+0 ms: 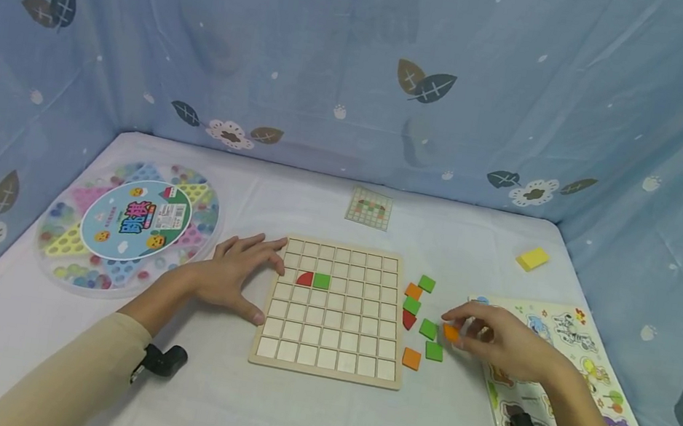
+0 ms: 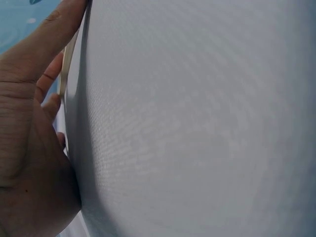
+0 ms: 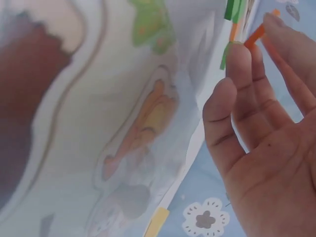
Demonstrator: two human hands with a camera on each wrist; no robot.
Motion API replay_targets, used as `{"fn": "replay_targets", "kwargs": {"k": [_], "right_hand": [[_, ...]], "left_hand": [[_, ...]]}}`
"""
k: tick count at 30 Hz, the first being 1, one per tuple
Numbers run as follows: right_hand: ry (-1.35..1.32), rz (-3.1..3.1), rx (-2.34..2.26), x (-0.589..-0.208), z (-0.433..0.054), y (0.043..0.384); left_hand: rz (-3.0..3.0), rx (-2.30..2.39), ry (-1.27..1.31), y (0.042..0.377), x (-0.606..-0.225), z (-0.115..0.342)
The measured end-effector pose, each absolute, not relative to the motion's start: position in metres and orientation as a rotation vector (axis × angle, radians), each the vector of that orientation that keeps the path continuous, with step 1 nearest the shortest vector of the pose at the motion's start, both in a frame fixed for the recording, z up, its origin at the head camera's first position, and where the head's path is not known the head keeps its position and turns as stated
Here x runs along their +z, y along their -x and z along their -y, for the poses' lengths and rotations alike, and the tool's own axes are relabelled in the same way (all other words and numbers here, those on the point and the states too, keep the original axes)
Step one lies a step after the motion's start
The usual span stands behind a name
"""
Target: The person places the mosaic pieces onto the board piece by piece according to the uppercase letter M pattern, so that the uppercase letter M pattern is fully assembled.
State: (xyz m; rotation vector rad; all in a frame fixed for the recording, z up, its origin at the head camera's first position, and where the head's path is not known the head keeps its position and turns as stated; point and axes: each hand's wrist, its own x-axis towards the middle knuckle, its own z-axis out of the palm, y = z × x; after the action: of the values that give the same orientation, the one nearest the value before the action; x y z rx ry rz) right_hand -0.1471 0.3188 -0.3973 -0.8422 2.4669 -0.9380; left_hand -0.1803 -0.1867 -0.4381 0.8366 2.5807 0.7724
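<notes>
A wooden grid board (image 1: 324, 372) lies flat on the table. A red quarter-round tile (image 1: 304, 279) and a green square tile (image 1: 321, 281) sit side by side in its cells. Spread along the board's left edge, my left hand (image 1: 229, 277) touches the rim with its thumb and fingertips. My right hand (image 1: 504, 339), to the right of the board, pinches an orange square tile (image 3: 256, 35) between thumb and fingers. Beside it lie loose tiles: several green squares (image 1: 428, 329), orange squares (image 1: 411, 359) and a red quarter-round (image 1: 408, 319).
A small pattern card (image 1: 369, 208) lies behind the board. On the left is a round marble-game box (image 1: 135, 219). An animal puzzle board (image 1: 592, 398) lies under the right forearm, and a yellow block (image 1: 533, 258) stands at the back right. Blue curtain (image 1: 338, 58) surrounds the table.
</notes>
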Motion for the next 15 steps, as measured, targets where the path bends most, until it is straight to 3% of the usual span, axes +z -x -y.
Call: {"fn": "replay_targets", "kwargs": {"k": [15], "right_hand": [[0.894, -2.555, -0.995, -0.391, -0.302, 0.158]], "left_hand": [[-2.572, 0.774, -0.820, 0.180, -0.436, 0.187]]}}
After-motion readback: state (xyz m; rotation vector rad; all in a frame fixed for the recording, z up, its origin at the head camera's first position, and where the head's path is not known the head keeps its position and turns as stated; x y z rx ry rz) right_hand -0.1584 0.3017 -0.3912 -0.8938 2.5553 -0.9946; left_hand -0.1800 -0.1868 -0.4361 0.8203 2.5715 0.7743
